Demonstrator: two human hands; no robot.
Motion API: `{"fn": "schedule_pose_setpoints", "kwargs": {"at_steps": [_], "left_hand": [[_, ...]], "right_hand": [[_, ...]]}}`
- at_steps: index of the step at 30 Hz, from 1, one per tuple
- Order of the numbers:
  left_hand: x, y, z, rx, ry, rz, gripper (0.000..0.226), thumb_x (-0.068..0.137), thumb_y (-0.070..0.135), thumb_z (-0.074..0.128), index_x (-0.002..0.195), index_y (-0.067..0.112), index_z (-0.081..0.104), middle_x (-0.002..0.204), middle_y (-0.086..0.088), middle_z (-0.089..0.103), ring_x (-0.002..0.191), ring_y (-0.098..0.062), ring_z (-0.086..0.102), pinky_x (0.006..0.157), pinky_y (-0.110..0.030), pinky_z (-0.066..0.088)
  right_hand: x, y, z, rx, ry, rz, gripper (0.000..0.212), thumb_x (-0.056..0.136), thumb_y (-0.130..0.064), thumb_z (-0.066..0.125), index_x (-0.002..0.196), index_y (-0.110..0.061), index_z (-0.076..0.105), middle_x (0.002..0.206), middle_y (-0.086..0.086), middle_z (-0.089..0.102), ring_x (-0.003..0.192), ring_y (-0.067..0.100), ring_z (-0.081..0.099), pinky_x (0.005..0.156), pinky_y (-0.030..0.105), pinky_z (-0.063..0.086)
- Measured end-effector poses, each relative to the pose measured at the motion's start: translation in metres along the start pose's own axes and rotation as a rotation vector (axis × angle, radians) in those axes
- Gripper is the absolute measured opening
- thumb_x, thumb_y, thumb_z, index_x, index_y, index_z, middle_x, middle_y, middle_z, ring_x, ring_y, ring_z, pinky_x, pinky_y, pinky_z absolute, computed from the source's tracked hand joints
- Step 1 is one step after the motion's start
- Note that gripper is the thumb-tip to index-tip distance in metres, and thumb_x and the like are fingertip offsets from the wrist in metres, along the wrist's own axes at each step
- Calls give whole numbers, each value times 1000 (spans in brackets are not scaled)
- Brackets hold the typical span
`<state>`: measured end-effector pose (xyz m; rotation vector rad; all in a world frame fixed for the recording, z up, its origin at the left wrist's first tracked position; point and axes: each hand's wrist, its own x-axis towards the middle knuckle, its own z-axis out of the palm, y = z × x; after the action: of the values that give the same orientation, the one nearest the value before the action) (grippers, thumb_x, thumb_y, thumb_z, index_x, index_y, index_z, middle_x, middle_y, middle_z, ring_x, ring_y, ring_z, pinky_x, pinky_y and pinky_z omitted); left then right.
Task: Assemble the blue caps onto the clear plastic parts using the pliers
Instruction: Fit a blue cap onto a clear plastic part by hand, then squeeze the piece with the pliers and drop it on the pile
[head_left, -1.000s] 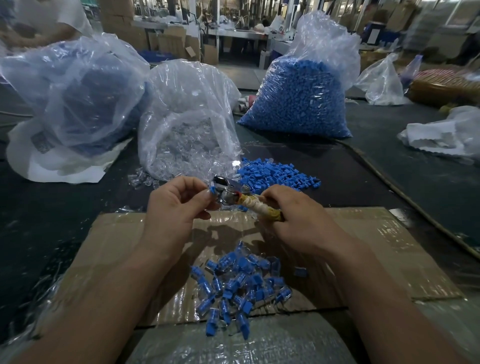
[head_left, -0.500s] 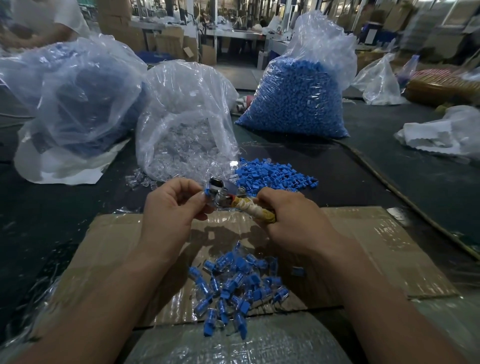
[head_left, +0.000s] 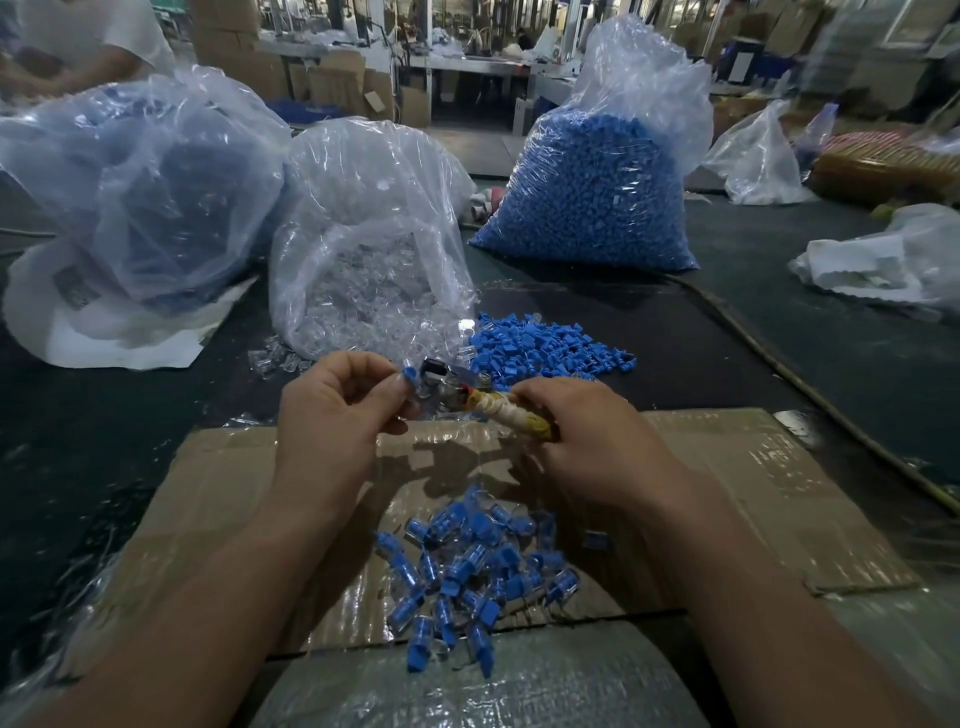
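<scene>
My left hand pinches a small blue-capped clear part between thumb and fingertips, just left of the pliers' metal jaws. My right hand grips the pliers by their tape-wrapped handle, jaws pointing left toward the part. Below both hands, several assembled blue-and-clear pieces lie heaped on a cardboard sheet. Loose blue caps form a pile behind the hands. An open bag of clear parts stands behind my left hand.
A full bag of blue caps stands at the back right, a hazy plastic bag at the back left. White bags lie at the far right. A person in white sits at the back left.
My left hand has drawn slightly left, and the blue-capped part now sits clear of the pliers' jaws. The right hand keeps its hold on the handle.
</scene>
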<state>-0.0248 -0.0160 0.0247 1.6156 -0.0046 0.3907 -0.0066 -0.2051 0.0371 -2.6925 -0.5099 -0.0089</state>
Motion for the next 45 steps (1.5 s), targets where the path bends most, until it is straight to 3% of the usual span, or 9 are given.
{"fn": "schedule_pose_setpoints", "kwargs": {"at_steps": [4,13,19,23,27,31,34,39,45], "left_hand": [[-1,4,-1,-53,-72,-35,13,79,1,61,74,12,63,60,1,67,52,-6,62,50,-15,49],[-7,6,-2,-100,-587,-199,15,53,21,74,68,19,73,62,-6,67,45,-8,55,41,-17,43],[-8,12,-1,51,-754,-186,18,54,26,72,69,16,73,63,-1,68,53,-5,58,49,-13,46],[-10,11,0,96,-716,-172,22,49,29,73,68,18,73,65,-1,69,57,-4,62,52,-12,48],[-3,-4,1,9,-298,-227,3,64,18,73,65,16,71,66,-1,68,58,-11,63,55,-24,54],[11,-21,-5,417,-29,14,24,84,7,63,78,31,65,79,13,62,68,0,57,64,-15,48],[19,-28,-8,578,-63,68,22,86,9,60,103,21,68,102,7,54,88,-1,50,77,-10,40],[26,-34,-7,796,-241,13,33,92,15,54,123,18,59,139,-5,44,130,-22,35,109,-35,25],[25,-36,-4,900,-292,20,36,94,15,50,130,15,54,136,-3,48,126,-19,40,103,-30,29]], "right_hand": [[-1,5,-2,-47,-31,4,24,84,-27,59,108,-29,55,99,-7,57,85,10,49,64,27,36],[0,8,1,-91,-87,14,18,80,-33,67,96,-33,57,88,-13,55,77,0,46,61,21,34],[0,9,2,-95,-94,45,46,68,-47,74,108,-33,57,102,-11,59,87,6,48,71,27,41],[-1,8,1,-66,-125,79,60,63,-49,76,115,-31,54,110,-10,56,94,8,46,82,33,43],[-1,10,2,-37,-173,84,60,64,-46,76,117,-32,50,110,-10,50,94,7,42,78,29,37],[0,11,2,-56,-205,89,70,64,-50,75,125,-33,45,110,-12,45,97,7,39,79,29,34],[0,11,1,-56,-228,75,73,66,-50,74,129,-33,41,106,-13,41,100,7,39,79,28,33],[0,14,-2,-46,-262,69,80,67,-51,73,136,-32,36,121,-9,42,100,6,34,81,27,33],[-1,19,-8,33,-286,70,76,70,-43,75,136,-33,38,107,-17,36,100,4,35,82,25,31]]}}
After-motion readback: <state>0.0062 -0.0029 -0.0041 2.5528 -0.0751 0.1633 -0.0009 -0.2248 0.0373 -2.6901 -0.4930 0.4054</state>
